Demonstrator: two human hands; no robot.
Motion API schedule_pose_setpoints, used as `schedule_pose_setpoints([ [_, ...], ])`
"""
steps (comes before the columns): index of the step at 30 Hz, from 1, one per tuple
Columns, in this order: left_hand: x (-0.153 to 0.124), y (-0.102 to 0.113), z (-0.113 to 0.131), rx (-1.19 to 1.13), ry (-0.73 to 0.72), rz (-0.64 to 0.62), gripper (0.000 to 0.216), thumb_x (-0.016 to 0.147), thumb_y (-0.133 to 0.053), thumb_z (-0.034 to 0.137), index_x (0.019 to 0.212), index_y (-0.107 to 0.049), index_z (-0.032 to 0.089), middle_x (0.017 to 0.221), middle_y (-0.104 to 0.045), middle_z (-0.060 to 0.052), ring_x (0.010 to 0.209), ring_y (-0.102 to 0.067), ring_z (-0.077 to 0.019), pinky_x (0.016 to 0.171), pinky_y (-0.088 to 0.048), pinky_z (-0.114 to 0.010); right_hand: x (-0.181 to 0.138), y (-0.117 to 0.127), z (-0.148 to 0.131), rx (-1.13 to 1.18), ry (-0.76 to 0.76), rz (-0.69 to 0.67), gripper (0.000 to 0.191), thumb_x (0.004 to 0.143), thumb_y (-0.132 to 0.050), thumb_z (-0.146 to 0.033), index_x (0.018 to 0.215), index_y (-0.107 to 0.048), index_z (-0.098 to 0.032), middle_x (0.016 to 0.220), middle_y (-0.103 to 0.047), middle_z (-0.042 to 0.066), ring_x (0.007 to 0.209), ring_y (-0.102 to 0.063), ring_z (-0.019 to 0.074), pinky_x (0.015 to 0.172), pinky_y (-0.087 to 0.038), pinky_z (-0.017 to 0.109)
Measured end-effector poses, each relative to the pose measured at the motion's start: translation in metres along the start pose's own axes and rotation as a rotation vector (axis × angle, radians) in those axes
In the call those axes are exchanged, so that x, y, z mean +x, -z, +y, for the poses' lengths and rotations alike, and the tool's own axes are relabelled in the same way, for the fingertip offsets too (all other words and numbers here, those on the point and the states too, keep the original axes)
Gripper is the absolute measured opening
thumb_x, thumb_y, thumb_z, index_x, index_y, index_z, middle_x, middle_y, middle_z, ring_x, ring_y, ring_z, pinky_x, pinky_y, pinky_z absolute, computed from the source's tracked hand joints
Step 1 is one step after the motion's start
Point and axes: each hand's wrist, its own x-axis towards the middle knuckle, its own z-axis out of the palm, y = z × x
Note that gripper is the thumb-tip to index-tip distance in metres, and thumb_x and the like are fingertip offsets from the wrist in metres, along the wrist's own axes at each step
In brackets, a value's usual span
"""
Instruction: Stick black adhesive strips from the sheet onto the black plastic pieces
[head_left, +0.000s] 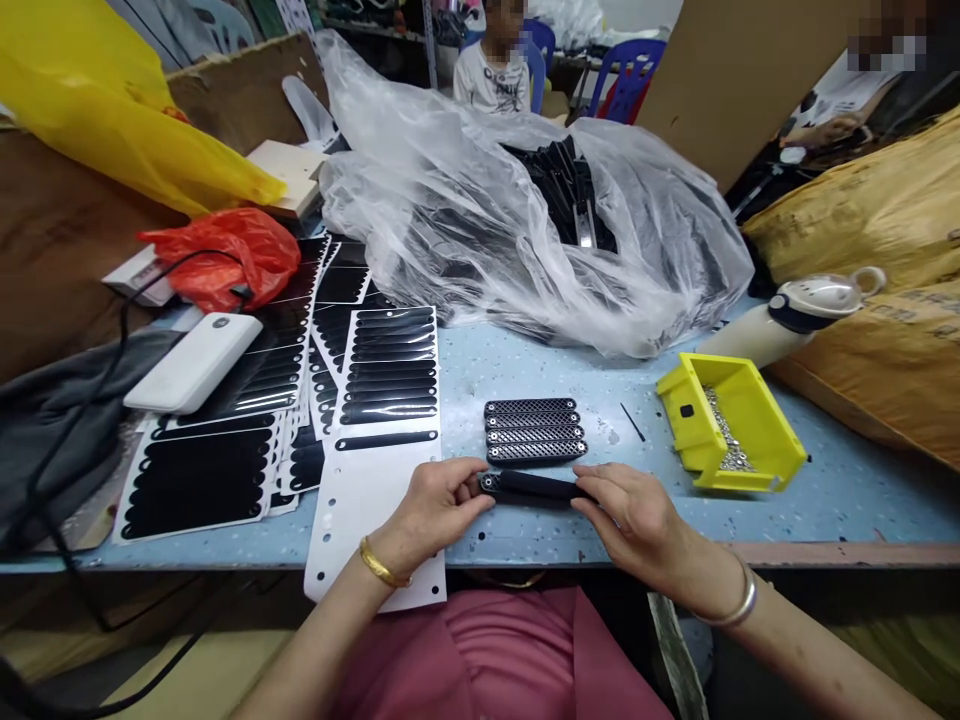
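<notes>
Between my two hands is a narrow black bar [532, 489] with a smooth dark strip along its top and a small metal fastener at its left end. My left hand [431, 508] pinches the left end. At the other end, the thumb and fingers of my right hand [634, 512] close on the bar. Just beyond it lies a row of several black textured bars [535, 430] with metal fasteners at their ends. Left of my hands, a white backing sheet [375, 500] carries black rounded strips [390, 375]; its lower part shows bare paper with holes.
More strip sheets [199, 480] lie under a white power bank [195, 362] and red bag [229, 260]. A yellow bin [765, 430] holds small metal parts [731, 435]; a bottle [780, 320] stands behind it. Clear plastic sheeting [465, 220] covers the back. Another person [491, 75] sits beyond.
</notes>
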Motion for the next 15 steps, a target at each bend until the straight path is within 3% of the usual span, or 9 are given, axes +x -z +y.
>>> schedule_pose_setpoints([
  [6,-0.0037,-0.0056,-0.0065,-0.222,0.204,-0.04,0.026,0.067,-0.07,0.02,0.092,-0.074,0.017,0.062,-0.062,0.001,0.043,-0.059,-0.0108,0.041,-0.042,-0.02,-0.0006,-0.0086,-0.0012,-0.033,0.017,-0.069,0.019,0.09,-0.054,-0.011,0.105,-0.066,-0.013,0.102,-0.071,0.015,0.092,-0.068,0.0258,0.079,-0.058,0.041],
  [15,-0.0013,-0.0046,-0.0014,-0.275,0.242,-0.026,0.022,0.063,-0.071,0.018,0.085,-0.073,0.015,0.059,-0.061,0.001,0.04,-0.059,-0.0104,0.039,-0.043,-0.018,0.0085,-0.0078,-0.0057,-0.061,0.033,-0.136,0.016,0.09,-0.053,-0.01,0.099,-0.066,-0.011,0.1,-0.071,0.016,0.089,-0.067,0.0257,0.078,-0.057,0.041],
])
